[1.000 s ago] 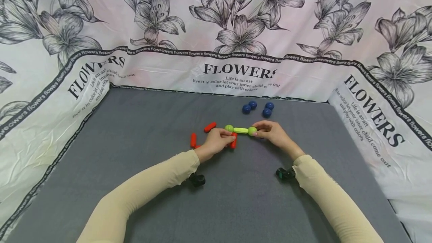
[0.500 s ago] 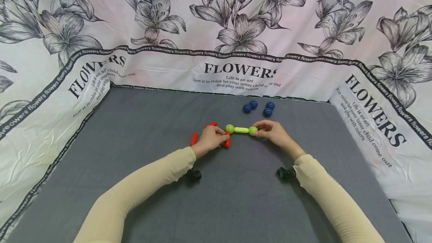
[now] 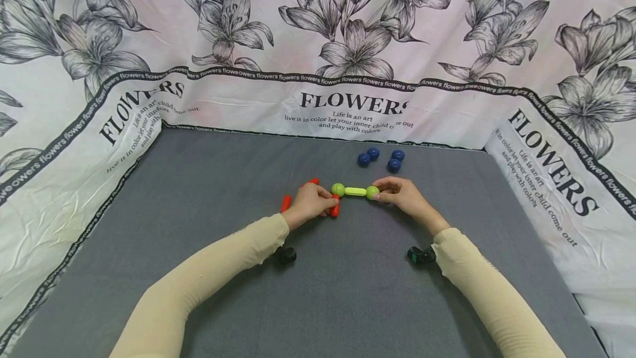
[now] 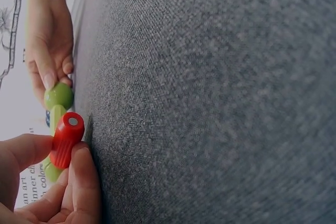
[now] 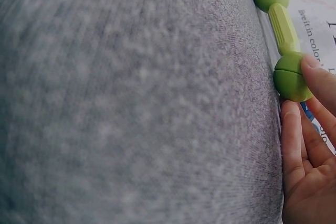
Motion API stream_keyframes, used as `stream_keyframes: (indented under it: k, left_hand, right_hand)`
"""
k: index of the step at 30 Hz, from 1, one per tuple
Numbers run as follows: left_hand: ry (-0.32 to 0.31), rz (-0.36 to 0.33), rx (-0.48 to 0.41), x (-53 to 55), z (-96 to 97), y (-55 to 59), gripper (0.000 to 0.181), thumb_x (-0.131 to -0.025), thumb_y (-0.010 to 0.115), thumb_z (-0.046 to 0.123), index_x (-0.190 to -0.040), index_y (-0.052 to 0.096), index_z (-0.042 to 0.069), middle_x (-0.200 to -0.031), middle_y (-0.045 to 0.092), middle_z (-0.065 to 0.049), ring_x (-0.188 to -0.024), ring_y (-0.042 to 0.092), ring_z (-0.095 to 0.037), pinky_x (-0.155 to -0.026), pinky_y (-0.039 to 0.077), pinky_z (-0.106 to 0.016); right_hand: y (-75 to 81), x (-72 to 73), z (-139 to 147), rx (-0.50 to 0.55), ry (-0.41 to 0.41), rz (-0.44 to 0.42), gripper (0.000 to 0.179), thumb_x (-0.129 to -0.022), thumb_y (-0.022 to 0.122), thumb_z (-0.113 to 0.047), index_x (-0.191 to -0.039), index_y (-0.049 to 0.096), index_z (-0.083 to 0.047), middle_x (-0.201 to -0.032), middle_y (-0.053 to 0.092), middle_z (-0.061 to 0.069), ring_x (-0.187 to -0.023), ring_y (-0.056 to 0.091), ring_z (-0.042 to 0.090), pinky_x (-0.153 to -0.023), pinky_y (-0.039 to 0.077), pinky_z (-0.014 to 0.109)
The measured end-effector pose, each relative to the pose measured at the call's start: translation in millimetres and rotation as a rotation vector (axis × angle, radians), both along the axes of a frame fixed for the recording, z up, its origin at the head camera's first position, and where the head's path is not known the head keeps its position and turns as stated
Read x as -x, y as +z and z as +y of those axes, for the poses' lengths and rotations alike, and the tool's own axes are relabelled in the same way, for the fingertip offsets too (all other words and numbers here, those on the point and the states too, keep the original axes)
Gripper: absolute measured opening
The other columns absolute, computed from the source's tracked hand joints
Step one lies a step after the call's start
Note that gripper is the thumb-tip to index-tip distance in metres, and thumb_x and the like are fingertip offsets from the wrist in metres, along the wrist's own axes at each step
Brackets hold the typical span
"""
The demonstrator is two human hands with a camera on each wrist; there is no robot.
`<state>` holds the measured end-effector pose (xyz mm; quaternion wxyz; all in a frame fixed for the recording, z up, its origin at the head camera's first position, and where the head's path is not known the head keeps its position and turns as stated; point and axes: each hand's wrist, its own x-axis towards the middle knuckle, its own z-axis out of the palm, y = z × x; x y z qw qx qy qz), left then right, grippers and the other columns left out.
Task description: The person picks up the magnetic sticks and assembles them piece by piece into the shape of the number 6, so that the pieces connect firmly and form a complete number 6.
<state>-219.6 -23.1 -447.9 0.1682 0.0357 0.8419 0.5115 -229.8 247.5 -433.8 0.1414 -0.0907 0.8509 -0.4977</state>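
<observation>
Pinches a red rod (image 3: 335, 211) between thumb and fingertips of the left hand (image 3: 310, 201), with the thumb on one side and the fingers on the other. Holds the remaining left fingers close together and curled in beside the rod. In the left wrist view, shows a small silver disc (image 4: 73, 121) in the near end of that rod, just clear of the fingers. Points the far end toward the left green ball (image 3: 338, 190), just beyond the left fingertips; impossible to tell whether touching.

Pinches the right green ball (image 3: 372, 192) with the right hand (image 3: 402, 196), setting the thumb against one side and fingertips against another. In the right wrist view, shows a thin dark seam (image 5: 289, 70) across that ball, just beside the thumb. Between the two sets of fingertips, a pale green rod (image 3: 355, 191), meeting a green ball at each end in one straight line.

Right behind the left fingers, partly hidden by the hand, a second red rod (image 3: 311, 181) on the far side and a third red rod (image 3: 285, 204) nearer the wrist. Beyond the right fingertips, farther from the body, four blue balls (image 3: 394, 165) in two pairs. Beneath all the fingers, a grey cloth (image 3: 367, 291); well past them, a flower-printed curtain (image 3: 355, 101).
</observation>
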Motion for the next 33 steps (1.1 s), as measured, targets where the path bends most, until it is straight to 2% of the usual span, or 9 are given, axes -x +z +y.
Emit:
stream_keyframes:
  k: [9, 15, 19, 24, 28, 33]
  left_hand:
    - [-0.036, 0.025, 0.026, 1.8, 1.7, 3.4, 0.022, -0.087, 0.077, 0.022, -0.096, 0.077, 0.003, -0.090, 0.075, -0.011, -0.063, 0.068, -0.012, -0.061, 0.058, -0.026]
    - [-0.051, 0.037, 0.063, 2.5, 2.8, 3.5, 0.022, -0.085, 0.079, 0.025, -0.092, 0.077, 0.004, -0.080, 0.075, -0.010, -0.060, 0.067, -0.012, -0.059, 0.058, -0.026]
    - [-0.057, 0.040, 0.091, 3.8, 3.1, 3.4, 0.022, -0.084, 0.079, 0.026, -0.090, 0.078, 0.005, -0.075, 0.075, -0.008, -0.058, 0.067, -0.011, -0.059, 0.058, -0.025]
    - [-0.049, 0.007, 0.077, 4.3, 1.7, 4.8, 0.021, -0.084, 0.079, 0.025, -0.090, 0.078, 0.004, -0.074, 0.075, -0.010, -0.058, 0.069, -0.013, -0.059, 0.058, -0.026]
    - [-0.043, -0.006, 0.062, 3.9, 1.2, 5.2, 0.021, -0.084, 0.080, 0.024, -0.090, 0.078, 0.004, -0.075, 0.076, -0.011, -0.059, 0.070, -0.013, -0.059, 0.059, -0.027]
    - [-0.036, -0.017, 0.051, 3.1, 1.7, 4.3, 0.021, -0.085, 0.079, 0.025, -0.092, 0.078, 0.005, -0.078, 0.076, -0.011, -0.060, 0.069, -0.012, -0.060, 0.059, -0.026]
  right_hand:
    - [2.9, -0.4, 0, -0.012, -0.003, 0.014, 0.034, -0.092, 0.071, -0.016, -0.123, 0.065, -0.002, -0.111, 0.068, 0.019, -0.078, 0.061, 0.006, -0.066, 0.050, 0.027]
    - [1.3, -0.3, 0, -0.027, -0.003, 0.030, 0.035, -0.092, 0.072, -0.016, -0.123, 0.065, -0.001, -0.107, 0.068, 0.015, -0.077, 0.061, 0.005, -0.066, 0.051, 0.029]
    - [-9.7, 5.0, 5, -0.019, -0.014, 0.037, 0.036, -0.091, 0.073, -0.017, -0.122, 0.066, -0.002, -0.103, 0.070, 0.008, -0.077, 0.061, 0.006, -0.064, 0.051, 0.029]
    - [-27.1, 13.3, 10, -0.027, -0.022, 0.049, 0.038, -0.089, 0.075, -0.025, -0.122, 0.067, -0.008, -0.106, 0.070, 0.005, -0.078, 0.061, 0.004, -0.064, 0.050, 0.026]
    - [-30.1, 14.5, 11, -0.031, -0.016, 0.062, 0.039, -0.088, 0.076, -0.030, -0.121, 0.068, -0.011, -0.106, 0.069, 0.006, -0.080, 0.061, 0.004, -0.065, 0.049, 0.025]
    - [-29.1, 13.9, 11, -0.032, -0.018, 0.061, 0.038, -0.087, 0.076, -0.032, -0.119, 0.069, -0.013, -0.101, 0.070, -0.001, -0.079, 0.062, 0.005, -0.064, 0.050, 0.025]
